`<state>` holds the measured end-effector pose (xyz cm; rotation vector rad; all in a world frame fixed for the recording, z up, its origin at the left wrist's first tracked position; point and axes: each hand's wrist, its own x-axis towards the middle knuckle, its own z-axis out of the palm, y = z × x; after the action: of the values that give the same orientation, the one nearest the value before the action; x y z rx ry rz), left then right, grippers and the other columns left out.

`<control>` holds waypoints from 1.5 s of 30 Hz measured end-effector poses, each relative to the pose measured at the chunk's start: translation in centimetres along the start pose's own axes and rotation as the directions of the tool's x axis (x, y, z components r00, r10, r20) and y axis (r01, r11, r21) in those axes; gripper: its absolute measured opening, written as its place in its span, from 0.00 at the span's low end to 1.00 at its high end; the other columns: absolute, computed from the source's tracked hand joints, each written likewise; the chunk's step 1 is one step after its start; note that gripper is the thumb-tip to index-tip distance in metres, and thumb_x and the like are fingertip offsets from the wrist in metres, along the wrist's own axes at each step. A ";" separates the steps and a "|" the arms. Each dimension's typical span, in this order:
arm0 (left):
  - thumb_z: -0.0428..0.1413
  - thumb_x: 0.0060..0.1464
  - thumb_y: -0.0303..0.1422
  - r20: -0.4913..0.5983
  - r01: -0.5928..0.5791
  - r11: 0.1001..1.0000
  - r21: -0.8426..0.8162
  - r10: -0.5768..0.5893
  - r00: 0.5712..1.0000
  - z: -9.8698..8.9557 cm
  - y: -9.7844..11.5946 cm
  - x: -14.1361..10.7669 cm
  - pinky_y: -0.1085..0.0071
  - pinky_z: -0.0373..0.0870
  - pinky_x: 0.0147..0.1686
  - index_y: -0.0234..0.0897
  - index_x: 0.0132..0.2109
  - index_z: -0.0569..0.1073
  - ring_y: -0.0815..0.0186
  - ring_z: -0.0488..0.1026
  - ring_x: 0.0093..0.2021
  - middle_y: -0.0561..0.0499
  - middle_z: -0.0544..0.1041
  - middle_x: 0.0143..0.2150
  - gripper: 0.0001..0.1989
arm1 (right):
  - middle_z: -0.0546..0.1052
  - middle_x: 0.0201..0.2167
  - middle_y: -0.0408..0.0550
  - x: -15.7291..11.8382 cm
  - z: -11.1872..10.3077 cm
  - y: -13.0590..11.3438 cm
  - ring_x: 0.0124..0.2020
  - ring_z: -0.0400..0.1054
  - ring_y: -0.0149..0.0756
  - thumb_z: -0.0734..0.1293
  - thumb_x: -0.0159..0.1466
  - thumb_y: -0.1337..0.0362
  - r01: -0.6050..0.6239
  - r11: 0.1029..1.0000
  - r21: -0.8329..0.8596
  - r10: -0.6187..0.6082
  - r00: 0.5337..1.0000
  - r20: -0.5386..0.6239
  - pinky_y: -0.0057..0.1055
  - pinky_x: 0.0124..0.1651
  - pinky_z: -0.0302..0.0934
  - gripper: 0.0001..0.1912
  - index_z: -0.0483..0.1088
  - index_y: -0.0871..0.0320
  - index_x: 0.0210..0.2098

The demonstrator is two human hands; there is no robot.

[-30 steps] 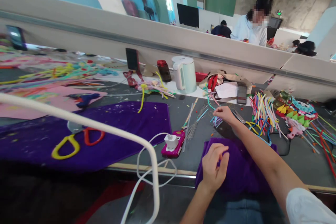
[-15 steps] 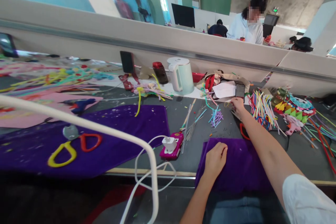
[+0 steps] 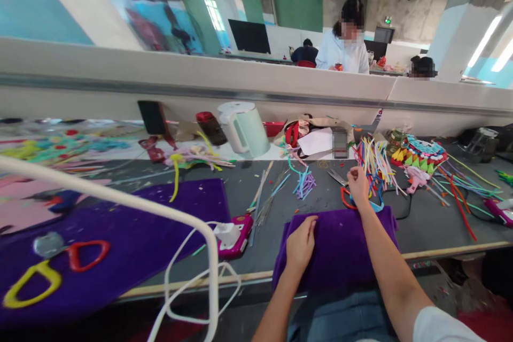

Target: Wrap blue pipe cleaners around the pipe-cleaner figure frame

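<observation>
My left hand (image 3: 301, 245) rests on a folded purple cloth (image 3: 336, 230) at the table's front edge. Its fingers are curled together, and whatever they may hold is hidden. My right hand (image 3: 358, 184) hovers beyond the cloth with thumb and fingers pinched; anything between them is too small to make out. Close by, partly behind that hand, lie scissors (image 3: 335, 176) with a red handle loop. A bundle of colourful pipe cleaners (image 3: 377, 157) is just past the right hand. Short purple pipe-cleaner pieces (image 3: 305, 184) lie to its left.
A phone (image 3: 340, 142) leans at the back near a pale green kettle (image 3: 250, 131). Left of the cloth sits a pink power strip (image 3: 240, 235). A white tubular frame (image 3: 160, 208) crosses the left foreground. Large scissors (image 3: 88, 255) lie on another purple cloth. A person (image 3: 342, 48) is behind the partition.
My right hand has drawn back from beside the phone towards me, near the scissors. My left hand stays on the cloth. The camera view has turned to the right.
</observation>
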<state>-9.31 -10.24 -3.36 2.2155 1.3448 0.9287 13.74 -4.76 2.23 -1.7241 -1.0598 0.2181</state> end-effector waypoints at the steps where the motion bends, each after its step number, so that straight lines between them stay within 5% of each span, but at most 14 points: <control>1: 0.43 0.62 0.36 -0.023 0.010 1.000 0.026 -0.009 1.000 0.1 -0.1 0.0 0.68 0.68 0.38 0.41 0.47 0.71 0.62 0.76 0.36 0.50 0.78 0.38 0.14 | 0.75 0.35 0.45 -0.1 -1.1 0.4 0.33 0.68 0.32 0.59 0.61 0.59 -0.003 0.998 -0.062 0.001 1.000 -0.029 0.27 0.37 0.58 0.14 0.68 0.57 0.43; 5: 0.46 0.61 0.34 -0.165 -0.059 0.998 0.030 0.063 0.984 0.1 0.1 0.1 0.66 0.68 0.44 0.39 0.56 0.65 0.61 0.74 0.42 0.46 0.76 0.44 0.17 | 0.76 0.33 0.45 -0.7 -5.6 2.7 0.37 0.69 0.35 0.56 0.65 0.59 -0.140 0.932 -0.335 0.131 0.990 -0.050 0.28 0.39 0.57 0.14 0.70 0.54 0.39; 8: 0.48 0.58 0.33 -0.240 -0.165 0.983 0.075 0.178 0.954 0.0 0.9 0.6 0.60 0.63 0.53 0.36 0.60 0.60 0.57 0.68 0.53 0.41 0.69 0.53 0.22 | 0.75 0.40 0.50 -1.3 -7.7 4.5 0.44 0.68 0.39 0.57 0.64 0.61 -0.152 0.854 -0.497 0.128 0.988 -0.083 0.29 0.42 0.56 0.12 0.70 0.55 0.41; 12: 0.50 0.57 0.32 -0.321 -0.157 0.984 0.080 0.174 0.931 1.1 2.6 1.8 0.57 0.63 0.53 0.37 0.57 0.64 0.55 0.66 0.54 0.41 0.68 0.52 0.20 | 0.72 0.45 0.56 -1.3 -8.6 5.6 0.45 0.69 0.41 0.59 0.64 0.59 -0.192 0.777 -0.599 0.232 0.973 -0.011 0.32 0.42 0.58 0.16 0.65 0.58 0.49; 15: 0.49 0.58 0.33 -0.257 -0.167 0.986 0.003 0.162 0.953 3.3 4.4 3.1 0.57 0.65 0.51 0.38 0.53 0.67 0.55 0.67 0.52 0.42 0.69 0.50 0.16 | 0.74 0.44 0.57 -1.0 -8.6 5.9 0.44 0.71 0.43 0.60 0.64 0.58 -0.192 0.774 -0.604 0.311 0.945 0.099 0.34 0.41 0.59 0.19 0.62 0.58 0.52; 19: 0.50 0.57 0.35 -0.088 -0.191 0.976 -0.101 0.183 0.979 6.3 6.5 4.4 0.56 0.63 0.52 0.39 0.51 0.69 0.55 0.67 0.51 0.43 0.70 0.49 0.15 | 0.77 0.36 0.50 -0.6 -8.9 6.1 0.41 0.72 0.40 0.62 0.61 0.64 -0.217 0.880 -0.423 0.277 0.957 0.085 0.31 0.40 0.60 0.16 0.64 0.56 0.49; 21: 0.51 0.57 0.37 -0.072 -0.150 0.970 -0.191 0.139 0.988 7.1 7.1 4.8 0.57 0.64 0.51 0.39 0.51 0.70 0.55 0.67 0.51 0.43 0.71 0.49 0.16 | 0.75 0.29 0.43 -0.7 -9.3 5.8 0.33 0.72 0.36 0.62 0.60 0.64 -0.251 0.956 -0.152 0.261 0.964 0.045 0.29 0.34 0.61 0.15 0.64 0.55 0.47; 23: 0.52 0.56 0.40 -0.059 -0.047 0.941 -0.334 0.029 0.998 7.4 7.5 5.0 0.58 0.66 0.47 0.39 0.50 0.70 0.55 0.68 0.50 0.43 0.71 0.49 0.17 | 0.71 0.23 0.38 -1.0 -9.6 5.0 0.22 0.69 0.32 0.63 0.59 0.61 -0.282 0.933 0.224 0.272 0.959 0.075 0.26 0.25 0.59 0.15 0.63 0.56 0.45; 25: 0.51 0.56 0.44 0.010 0.104 0.842 -0.529 -0.117 0.993 7.2 7.7 5.1 0.61 0.68 0.43 0.38 0.50 0.69 0.56 0.71 0.46 0.43 0.72 0.48 0.19 | 0.68 0.20 0.35 -1.5 -9.7 3.7 0.15 0.64 0.28 0.65 0.56 0.58 -0.304 0.776 0.553 0.274 0.952 0.138 0.23 0.18 0.55 0.18 0.62 0.56 0.44; 28: 0.50 0.55 0.49 0.249 0.337 0.534 -0.775 -0.231 0.940 6.3 8.1 5.0 0.62 0.70 0.38 0.36 0.53 0.66 0.57 0.74 0.41 0.40 0.74 0.47 0.25 | 0.67 0.20 0.33 -2.8 -9.6 1.2 0.11 0.57 0.22 0.69 0.53 0.58 -0.282 0.542 0.792 0.266 0.951 0.157 0.21 0.14 0.50 0.19 0.63 0.57 0.41; 30: 0.50 0.55 0.50 0.428 0.467 0.323 -0.823 -0.189 0.884 5.5 8.6 4.8 0.61 0.71 0.38 0.35 0.55 0.63 0.56 0.75 0.42 0.39 0.75 0.46 0.28 | 0.66 0.20 0.32 -3.6 -9.4 -0.4 0.11 0.54 0.19 0.70 0.52 0.59 -0.255 0.459 0.851 0.260 0.955 0.146 0.19 0.13 0.48 0.18 0.64 0.57 0.40; 34: 0.49 0.57 0.47 0.655 0.655 0.064 -0.753 -0.019 0.755 4.2 9.7 4.7 0.60 0.71 0.40 0.32 0.54 0.65 0.54 0.75 0.44 0.36 0.76 0.45 0.25 | 0.65 0.20 0.33 -4.4 -9.0 -3.1 0.11 0.53 0.18 0.70 0.53 0.59 -0.223 0.408 0.885 0.225 0.964 0.139 0.18 0.12 0.46 0.17 0.66 0.58 0.40; 41: 0.50 0.60 0.38 0.692 0.715 -0.245 -0.655 0.187 0.697 4.6 9.9 6.1 0.67 0.74 0.35 0.32 0.45 0.71 0.62 0.77 0.35 0.45 0.78 0.38 0.14 | 0.67 0.22 0.34 -3.1 -8.8 -6.0 0.12 0.51 0.17 0.70 0.54 0.62 -0.235 0.279 0.931 0.132 0.970 0.205 0.18 0.13 0.46 0.17 0.67 0.57 0.42; 45: 0.55 0.56 0.32 0.630 0.627 -0.274 -0.729 0.088 0.772 4.9 9.0 8.1 0.72 0.75 0.31 0.34 0.40 0.72 0.65 0.77 0.33 0.49 0.78 0.33 0.06 | 0.69 0.23 0.35 -1.3 -8.1 -6.1 0.13 0.53 0.18 0.70 0.54 0.60 -0.250 0.323 0.913 0.096 0.968 0.232 0.18 0.14 0.48 0.16 0.68 0.57 0.41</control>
<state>2.39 -7.22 1.46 0.5231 0.3320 0.6526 14.51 -10.83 10.36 -0.6970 -0.5694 0.9274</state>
